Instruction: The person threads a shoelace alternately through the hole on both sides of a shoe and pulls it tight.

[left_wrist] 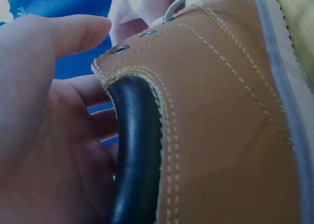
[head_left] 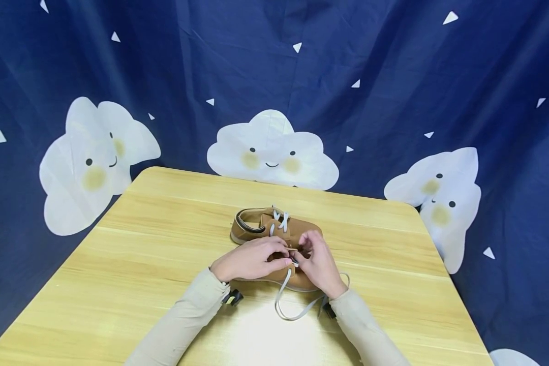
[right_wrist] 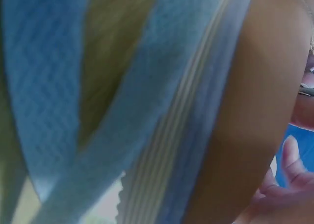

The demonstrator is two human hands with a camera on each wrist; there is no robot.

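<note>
A tan leather shoe with dark collar padding stands in front of a matching shoe, whose pale laces are crossed. My left hand lies over the nearer shoe's opening. Its fingers curl past the collar in the left wrist view, while the thumb points towards the metal eyelets. Over the lacing area, my right hand pinches at the shoelace with thumb and forefinger, the fingertips partly hidden. A long loop of that lace hangs down the shoe's near side onto the table.
Both shoes are on a light wooden table with rounded far corners. Behind it hangs a dark blue curtain printed with smiling clouds and white triangles. Lace strands and the shoe's sole edge pass close before the right wrist camera.
</note>
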